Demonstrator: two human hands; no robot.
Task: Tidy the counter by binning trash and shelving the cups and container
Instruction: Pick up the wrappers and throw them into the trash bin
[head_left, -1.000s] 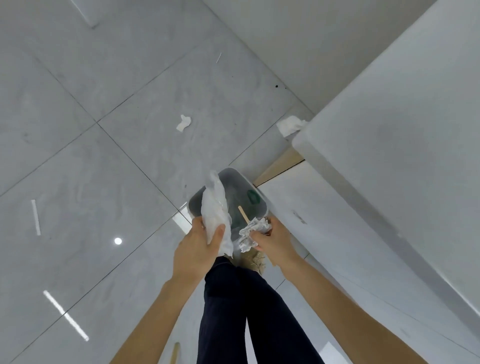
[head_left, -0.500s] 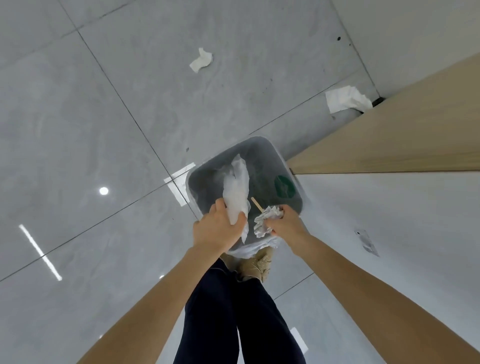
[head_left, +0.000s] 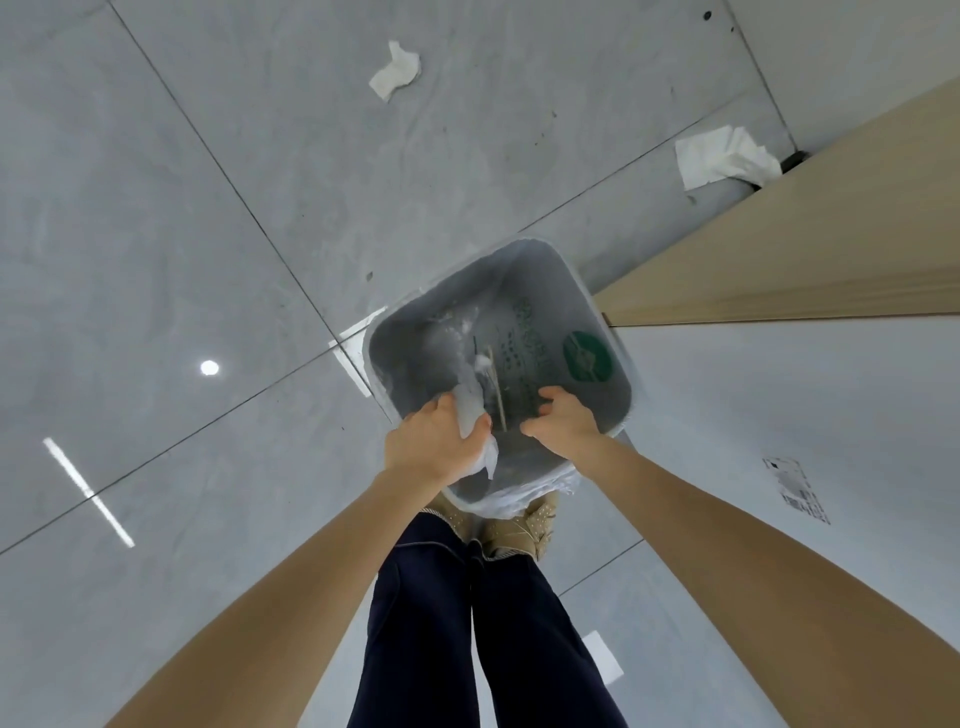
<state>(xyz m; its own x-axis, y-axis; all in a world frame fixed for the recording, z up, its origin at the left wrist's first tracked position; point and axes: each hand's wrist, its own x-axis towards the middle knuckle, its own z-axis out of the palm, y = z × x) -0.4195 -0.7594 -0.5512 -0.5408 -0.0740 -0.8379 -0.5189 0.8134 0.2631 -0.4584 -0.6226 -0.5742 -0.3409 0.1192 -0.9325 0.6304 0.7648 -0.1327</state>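
I stand over the grey bin (head_left: 597, 306) on the tiled floor (head_left: 208, 208), its rim just in front of my tan shoes (head_left: 514, 525) and close beside the wooden cabinet side (head_left: 805, 249). My left hand (head_left: 434, 441) is over the near left part of the bin's mouth, fingers closed around a white crumpled tissue (head_left: 475, 410) that sticks out above and below my grip. My right hand (head_left: 563, 418) hovers over the near right part of the opening, fingers spread and loosely curled, holding nothing. Inside the bin lie a thin wooden stick (head_left: 496, 387), a bit of pale trash I cannot make out, and a liner with a green round mark (head_left: 587, 356). Two more pieces of white paper lie on the floor beyond the bin: a small scrap (head_left: 396, 73) well apart, and a larger sheet (head_left: 724, 156) near the cabinet corner.
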